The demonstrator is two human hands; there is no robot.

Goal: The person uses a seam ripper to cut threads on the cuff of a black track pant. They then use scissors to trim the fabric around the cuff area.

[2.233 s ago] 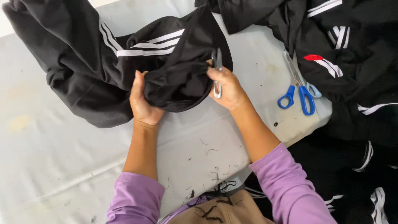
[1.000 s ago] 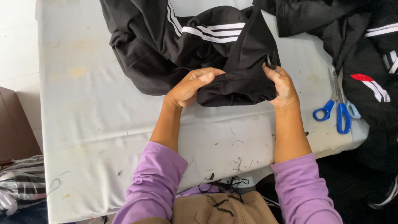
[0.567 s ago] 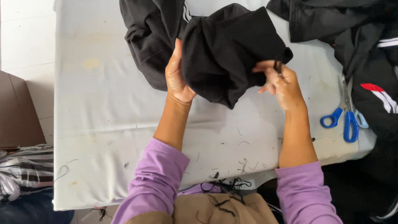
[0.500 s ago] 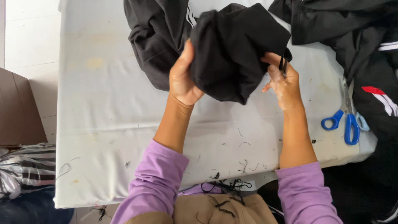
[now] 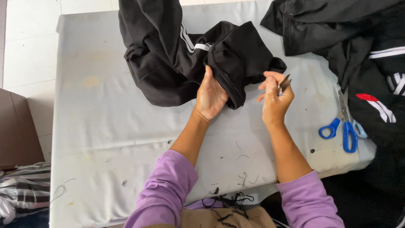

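Note:
A black garment with white stripes (image 5: pixel 177 55) lies bunched on the white padded table (image 5: pixel 105 126). My left hand (image 5: pixel 211 95) grips a fold of its black fabric from below, palm up. My right hand (image 5: pixel 274 99) sits just right of the fold, apart from the cloth, and holds a small metal thread snip (image 5: pixel 283 83) with its tips pointing up and to the right.
Blue-handled scissors (image 5: pixel 344 128) lie at the table's right edge. More black garments with white stripes and a red patch (image 5: pixel 371 55) are piled at the right. Cut thread bits (image 5: pixel 244 179) litter the near edge. A brown box (image 5: pixel 17 131) and striped cloth (image 5: pixel 23 194) sit at the left.
The garment has dropped from a raised bundle back onto the table. My right hand has let go of the cloth and drawn away to the right with the snip.

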